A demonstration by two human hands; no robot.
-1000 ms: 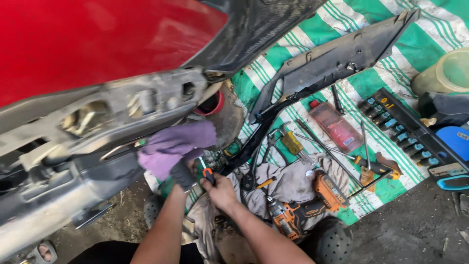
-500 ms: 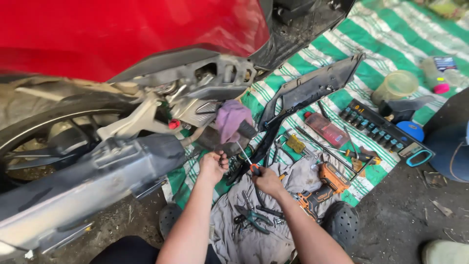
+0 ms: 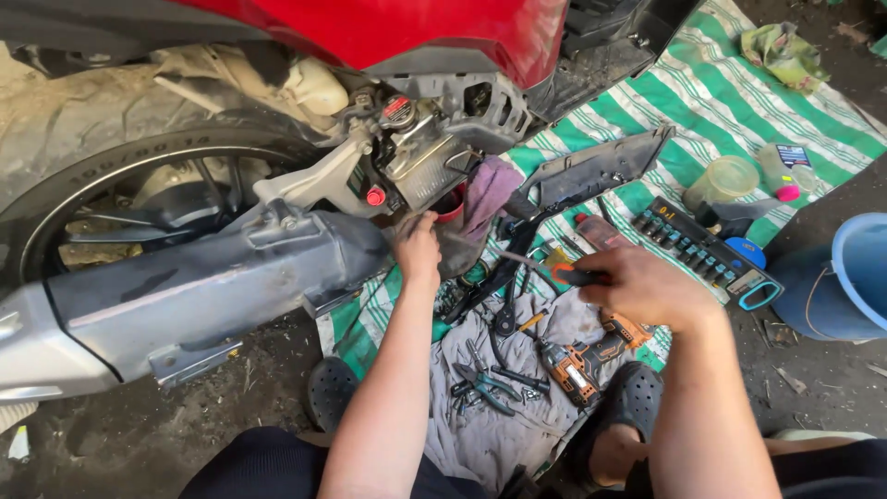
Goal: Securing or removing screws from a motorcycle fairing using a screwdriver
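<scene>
Since a moment ago, left hand (image 3: 418,249) shifted up against the grey engine underside (image 3: 420,176), fingers curled; right hand (image 3: 642,286) gripping an orange-handled screwdriver (image 3: 554,272) above the grey cloth (image 3: 517,416). Best kept steady, tip guided slowly toward the purple rag (image 3: 488,189).

Left hand (image 3: 418,248) outstretched, right hand (image 3: 641,286) clenched

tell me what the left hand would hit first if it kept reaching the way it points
Probably the engine casing just above the left hand; its fingers aim up there, by the red cup, though depth is unclear.
</scene>
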